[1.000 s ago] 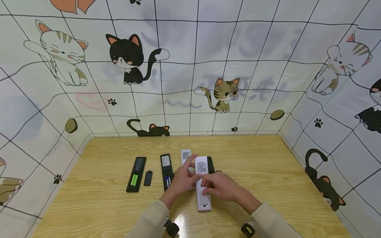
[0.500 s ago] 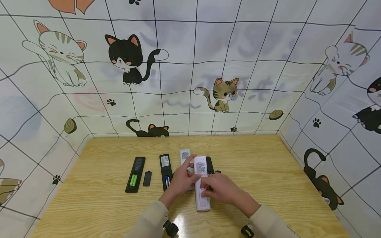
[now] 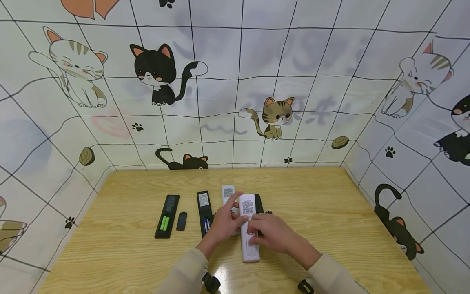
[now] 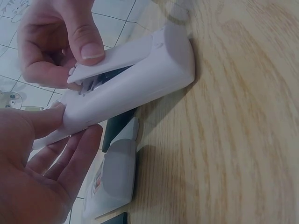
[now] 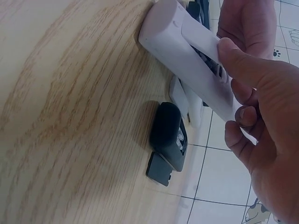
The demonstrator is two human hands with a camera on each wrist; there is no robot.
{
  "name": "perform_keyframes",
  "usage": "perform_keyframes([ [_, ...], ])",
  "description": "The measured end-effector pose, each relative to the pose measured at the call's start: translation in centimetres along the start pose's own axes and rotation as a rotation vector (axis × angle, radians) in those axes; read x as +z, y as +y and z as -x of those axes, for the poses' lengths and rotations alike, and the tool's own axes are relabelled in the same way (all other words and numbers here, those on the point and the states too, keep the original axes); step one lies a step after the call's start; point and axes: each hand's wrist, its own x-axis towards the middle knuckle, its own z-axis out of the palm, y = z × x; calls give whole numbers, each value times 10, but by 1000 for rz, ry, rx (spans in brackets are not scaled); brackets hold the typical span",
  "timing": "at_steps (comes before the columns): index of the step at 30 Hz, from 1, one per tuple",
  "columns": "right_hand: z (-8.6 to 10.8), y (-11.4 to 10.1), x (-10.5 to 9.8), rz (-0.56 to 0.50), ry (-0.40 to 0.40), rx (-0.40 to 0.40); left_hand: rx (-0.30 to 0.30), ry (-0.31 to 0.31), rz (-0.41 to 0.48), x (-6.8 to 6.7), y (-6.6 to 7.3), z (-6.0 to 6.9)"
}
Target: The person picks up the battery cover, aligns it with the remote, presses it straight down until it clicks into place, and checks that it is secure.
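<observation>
A white remote control [image 3: 248,208] stands tilted back-side up, one end on the table. My left hand [image 3: 225,218] grips its side, thumb on one edge and fingers on the other, as the left wrist view shows. With my right hand [image 3: 273,233] I pinch the free end of its white battery cover [image 4: 119,57]. That cover meets the remote at the end near the table and stands raised at the other end. A dark gap with the battery compartment [image 5: 209,63] shows beneath it. What lies inside is mostly hidden.
To the left lie a black remote [image 3: 167,216] with green batteries, a loose black cover [image 3: 181,221] and another black remote [image 3: 204,210] with batteries. Behind my hands are a smaller white remote [image 3: 228,191] and a dark remote [image 5: 167,133] beside its cover [image 5: 159,169].
A dark spot near the white remote's lower end has vanished as the cover's end came against it. My right thumb has shifted slightly down the cover; the left hand keeps its grip.
</observation>
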Motion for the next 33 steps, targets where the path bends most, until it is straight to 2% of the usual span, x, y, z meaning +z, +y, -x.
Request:
perform_keyframes([
  [6, 0, 0, 1, 11, -5, 13, 2, 10, -14, 0, -1, -1],
  [18, 1, 1, 6, 56, 53, -10, -10, 18, -21, 0, 1, 0],
  [25, 3, 1, 7, 31, 69, 2, -2, 13, -24, -1, 1, 0],
  [29, 5, 1, 3, -35, 83, 74, 27, 6, -30, -1, 1, 0],
  [33, 8, 3, -1, -150, 118, 246, 31, 0, -17, -1, 1, -1],
])
